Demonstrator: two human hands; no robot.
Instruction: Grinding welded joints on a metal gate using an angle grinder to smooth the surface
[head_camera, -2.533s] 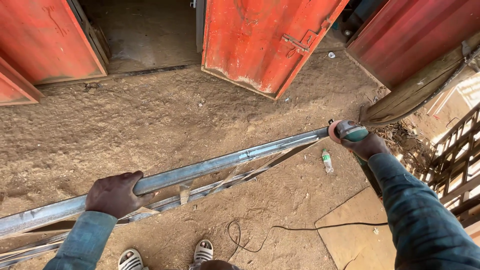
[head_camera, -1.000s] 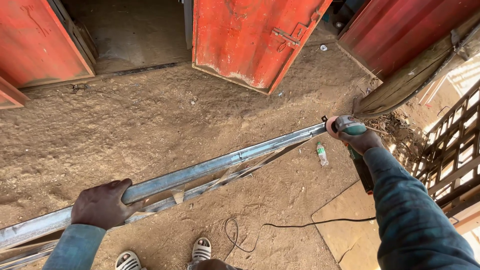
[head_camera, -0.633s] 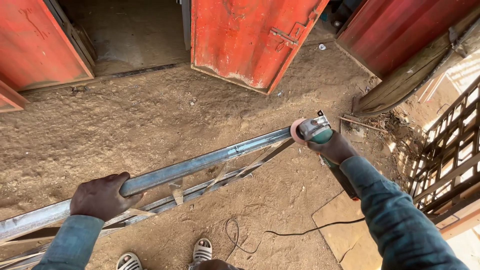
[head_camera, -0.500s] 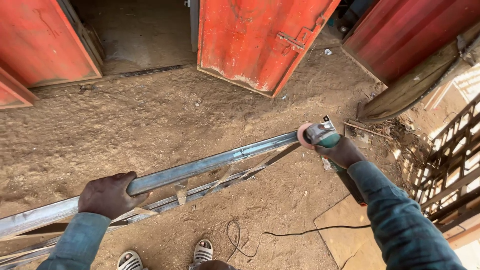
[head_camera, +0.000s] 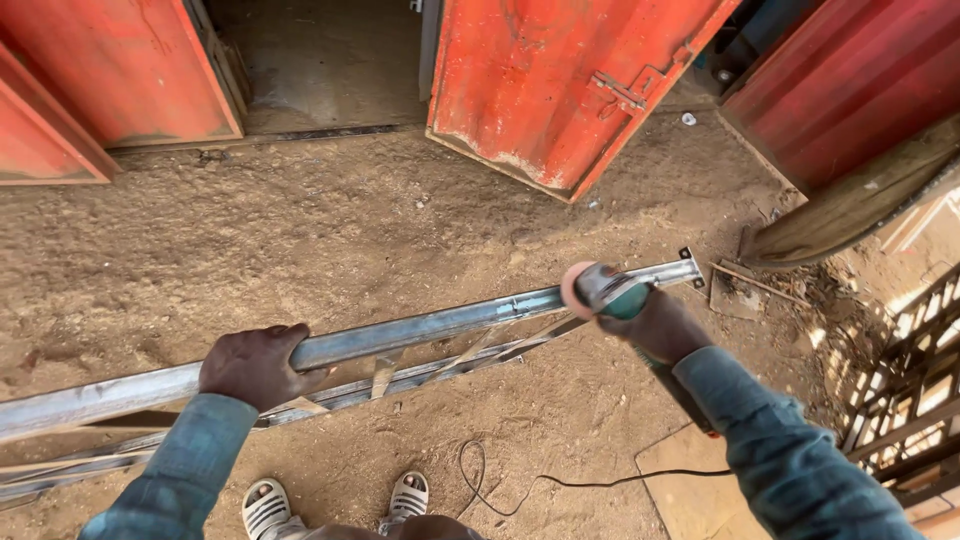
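Steel tube (head_camera: 420, 327), long, square-section, grey, runs across the whole view from the lower left up to the right, raised off the sandy ground (head_camera: 330, 230). Its far end carries a small welded bracket near the right side. Under it and parallel lies a thinner metal frame (head_camera: 400, 378) of flat strips with short cross pieces, close below the tube.

Red metal doors (head_camera: 560, 80) stand open at the top of the view, one panel left, one centre, with a bare concrete floor showing between them. More red corrugated sheet at the upper right. A dark metal grille (head_camera: 910, 400) leans at the right edge.

Left hand (head_camera: 255, 365) is wrapped over the top of the tube at lower left, fingers closed round it, firm hold. Blue-grey sleeve runs down to the bottom edge.

Right hand (head_camera: 660, 325) is closed round the body of a teal angle grinder (head_camera: 610, 292). The grinder's pinkish disc meets the tube near its right end; whether the disc is turning cannot be told.

Black power cord (head_camera: 560, 482) trails over the sand from the grinder side, looping toward the feet.

Two white sandals (head_camera: 270, 508) show at the bottom edge, just below the frame.
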